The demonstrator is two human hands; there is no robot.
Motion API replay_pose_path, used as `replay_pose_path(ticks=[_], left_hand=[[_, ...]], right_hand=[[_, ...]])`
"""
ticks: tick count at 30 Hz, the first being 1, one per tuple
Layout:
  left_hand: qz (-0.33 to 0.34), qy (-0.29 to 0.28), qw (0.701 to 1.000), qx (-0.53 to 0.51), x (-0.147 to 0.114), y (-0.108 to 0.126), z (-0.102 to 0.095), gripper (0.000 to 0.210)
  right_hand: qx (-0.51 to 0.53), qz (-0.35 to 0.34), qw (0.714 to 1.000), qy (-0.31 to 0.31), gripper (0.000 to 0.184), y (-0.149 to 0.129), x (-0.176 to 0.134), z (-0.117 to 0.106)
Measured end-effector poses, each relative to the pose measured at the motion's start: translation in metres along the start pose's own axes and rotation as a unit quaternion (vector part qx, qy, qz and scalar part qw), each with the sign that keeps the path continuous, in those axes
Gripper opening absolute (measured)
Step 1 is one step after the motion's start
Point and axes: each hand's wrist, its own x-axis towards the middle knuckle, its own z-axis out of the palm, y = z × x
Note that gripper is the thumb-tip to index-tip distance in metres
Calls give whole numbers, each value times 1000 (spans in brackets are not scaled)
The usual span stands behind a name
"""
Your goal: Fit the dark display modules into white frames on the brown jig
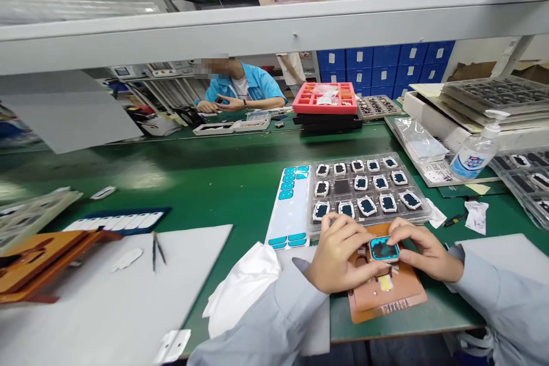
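Between my hands is a small watch-like case point(385, 249) with a dark face and a bright blue border, over an orange-brown fixture plate point(388, 297). My left hand point(343, 254) grips the case's left side, thumb along the lower edge and fingers above. On its right side, my right hand point(422, 249) presses with bent fingers and thumb. A yellow patch point(385, 282) shows on the plate below the case. Directly behind lies a clear plastic tray point(338, 223) with rows of similar white-rimmed cases. Beside it is a white sheet of blue adhesive pieces point(291, 217).
A crumpled white cloth point(244, 289) lies left of my forearm. Farther left are tweezers point(158, 251) on a white mat point(193, 257) and an orange fixture point(43, 260). A pump bottle point(474, 151) and a red tray point(304, 104) stand farther back. A co-worker point(249, 86) sits across the bench.
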Motion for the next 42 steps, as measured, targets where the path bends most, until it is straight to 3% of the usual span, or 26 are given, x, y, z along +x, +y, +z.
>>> replay_pose_path(ticks=[5,8,11,13,15,19,22,24,27,31,42], left_hand=[[30,-39,999,-15,1,-4,1,38],[90,-77,993,-14,0,-5,5,27],[95,-73,993,-20,3,-9,3,24],[18,-50,998,-15,7,-18,-6,18],[-135,-4,991,22,13,-35,-22,14],[-379,113,910,125,18,-85,-54,29],[-524,116,829,156,11,-118,-63,30],[-586,84,792,151,5,-132,-62,46],[-621,34,772,132,0,-141,-58,57],[-621,2,774,120,-1,-147,-57,56],[-641,27,758,115,-3,-162,-59,40]], right_hand=[[21,-40,999,4,11,-2,2,0],[4,-5,1000,26,10,0,-4,0],[-28,52,996,73,16,4,-10,0],[-18,85,992,93,21,5,-10,-1],[13,117,988,100,24,6,-8,-1],[32,163,979,114,29,6,-4,-2],[33,183,976,114,30,9,-5,-6],[38,185,976,109,30,12,-7,-10],[40,187,977,100,27,16,-10,-14],[49,184,977,91,24,15,-10,-14],[40,170,980,94,28,7,-2,-11]])
